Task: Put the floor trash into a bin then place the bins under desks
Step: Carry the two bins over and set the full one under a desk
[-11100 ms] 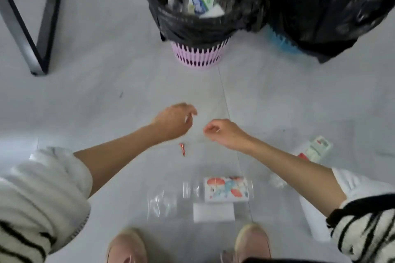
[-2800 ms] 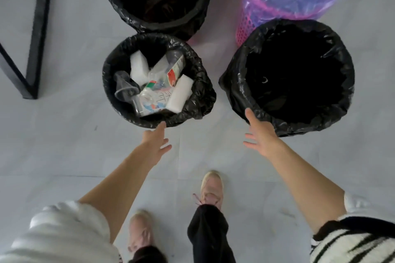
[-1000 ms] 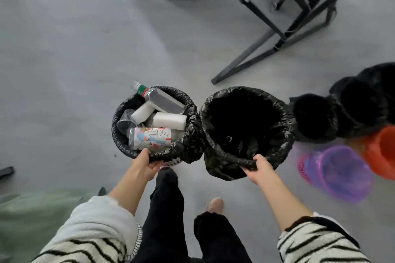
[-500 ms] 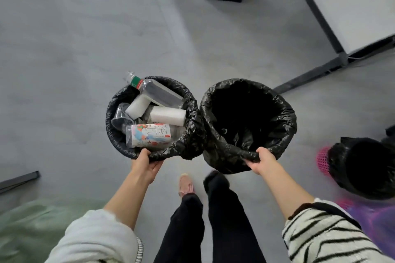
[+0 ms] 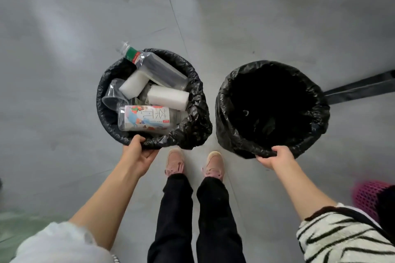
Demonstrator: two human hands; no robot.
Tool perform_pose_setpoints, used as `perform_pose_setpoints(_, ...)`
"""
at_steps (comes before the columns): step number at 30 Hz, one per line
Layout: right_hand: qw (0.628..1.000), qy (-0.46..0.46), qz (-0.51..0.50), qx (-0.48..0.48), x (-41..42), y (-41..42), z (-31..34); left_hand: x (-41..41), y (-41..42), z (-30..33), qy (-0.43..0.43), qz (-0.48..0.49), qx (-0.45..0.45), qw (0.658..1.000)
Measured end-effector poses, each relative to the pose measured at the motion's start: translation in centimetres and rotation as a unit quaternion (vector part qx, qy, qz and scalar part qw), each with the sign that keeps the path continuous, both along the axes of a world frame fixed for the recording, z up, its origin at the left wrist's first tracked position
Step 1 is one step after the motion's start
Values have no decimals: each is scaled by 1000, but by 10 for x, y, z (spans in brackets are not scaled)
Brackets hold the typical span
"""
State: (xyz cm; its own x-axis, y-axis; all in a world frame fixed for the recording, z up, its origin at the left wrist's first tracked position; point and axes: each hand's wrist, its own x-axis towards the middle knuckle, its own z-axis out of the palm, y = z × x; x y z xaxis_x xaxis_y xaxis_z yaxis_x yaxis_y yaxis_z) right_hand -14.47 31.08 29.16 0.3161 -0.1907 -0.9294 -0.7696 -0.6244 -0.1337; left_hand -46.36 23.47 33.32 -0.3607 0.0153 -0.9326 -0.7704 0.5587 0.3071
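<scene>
Trash step looks done — you're on the carry. Your left hand (image 5: 139, 157) is clamped on the near rim of the full bin (image 5: 192, 132), with bottles (image 5: 144, 118), foam blocks (image 5: 167, 97) and a cup (image 5: 113, 98) inside. Your right hand (image 5: 275, 157) grips the near rim of the empty bin (image 5: 233, 130). Both bins seem held off the floor (image 5: 64, 49), just apart, ahead of your shoes (image 5: 175, 161). A dark bar (image 5: 359, 88) at the right edge is probably a desk leg — head that way and slide each bin under. Keep the full bin level: the top bottle (image 5: 158, 68) overhangs the far rim.
</scene>
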Motion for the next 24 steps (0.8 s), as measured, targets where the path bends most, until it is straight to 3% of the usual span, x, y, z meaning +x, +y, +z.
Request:
perform_pose_setpoints(5,998,-4,-60,-15,19,1,-68,5,36,-58,-8,-35,3,999)
perform_pose_setpoints(13,997,-17,-73,28,33,-24,-99,19,46,-77,-27,-52,3,998)
perform_pose_setpoints(18,999,-9,-49,-3,30,-23,-88,21,45,-71,-32,-57,-3,998)
perform_pose_setpoints(24,997,16,70,-8,5,-22,-21,14,39,-27,-43,-80,0,996)
